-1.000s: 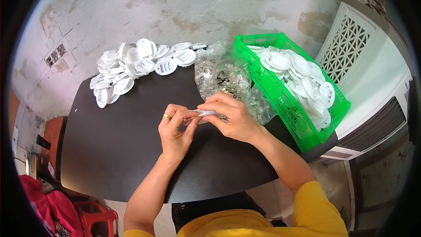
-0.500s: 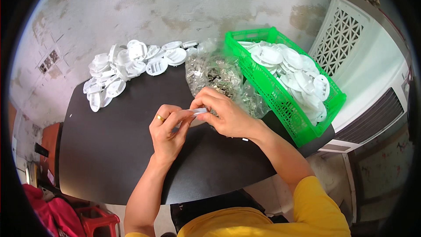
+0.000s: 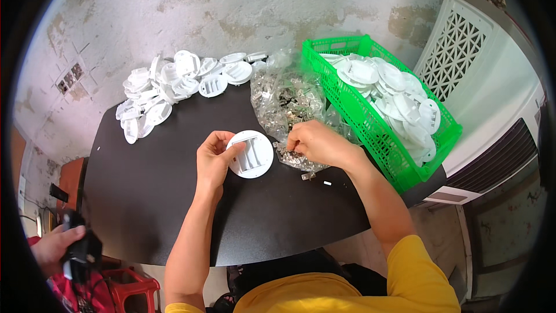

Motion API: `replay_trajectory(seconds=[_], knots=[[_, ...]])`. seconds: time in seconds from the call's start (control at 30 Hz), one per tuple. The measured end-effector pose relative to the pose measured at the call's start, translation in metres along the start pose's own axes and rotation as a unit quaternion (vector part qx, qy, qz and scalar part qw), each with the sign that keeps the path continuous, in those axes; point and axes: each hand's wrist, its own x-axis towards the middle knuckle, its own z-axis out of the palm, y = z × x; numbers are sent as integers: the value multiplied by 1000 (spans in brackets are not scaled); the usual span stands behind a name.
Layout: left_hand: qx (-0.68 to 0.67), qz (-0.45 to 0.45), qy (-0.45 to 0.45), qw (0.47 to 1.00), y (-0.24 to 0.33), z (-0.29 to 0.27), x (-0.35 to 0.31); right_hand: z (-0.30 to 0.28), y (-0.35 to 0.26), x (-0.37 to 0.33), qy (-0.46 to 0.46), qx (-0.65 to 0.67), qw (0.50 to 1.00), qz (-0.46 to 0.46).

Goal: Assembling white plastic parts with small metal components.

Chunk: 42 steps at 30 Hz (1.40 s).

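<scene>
My left hand [image 3: 213, 156] holds a round white plastic disc [image 3: 251, 153] with raised ribs, just above the black table [image 3: 145, 197]. My right hand [image 3: 315, 142] reaches into a clear plastic bag of small metal parts [image 3: 286, 101], fingers pinched among the loose pieces at the bag's near edge. Whether it holds a piece is hidden by the fingers. A few small metal bits [image 3: 307, 176] lie on the table below that hand.
A green plastic crate [image 3: 370, 130] full of white discs stands at the right. A heap of white plastic discs [image 3: 174, 81] lies at the table's far left. Another person's hand [image 3: 55, 246] holds a dark device at the lower left, by a red stool [image 3: 124, 287].
My hands were together working on one piece. Now they are apart: the left holds the white disc face up, the right has moved to the bag of metal parts.
</scene>
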Motion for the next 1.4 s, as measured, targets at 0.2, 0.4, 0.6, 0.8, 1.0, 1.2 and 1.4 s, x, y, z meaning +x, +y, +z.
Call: replay_trajectory(seconds=[0.2, 0.4, 0.6, 0.8, 1.0, 1.2, 1.4], knots=[[-21, -55, -40, 997, -11, 4, 1, 9, 2, -3, 12, -77, 997, -6], [-16, -69, -93, 993, -16, 13, -2, 4, -5, -5, 24, -93, 995, 38], [-18, -63, -103, 992, -20, 10, -1, 9, 1, -6, 24, -100, 995, 9], [-26, -46, -102, 993, -20, 4, -4, 2, -11, -4, 52, -95, 994, 30], [-22, -30, -112, 993, -39, 4, -1, 4, -14, -3, 36, -98, 994, 44], [-29, -39, -115, 992, -18, 15, -4, -4, -10, -7, 90, -36, 995, 34], [-40, -49, -121, 991, -37, 13, -6, 2, -16, -9, 57, -59, 995, 54]])
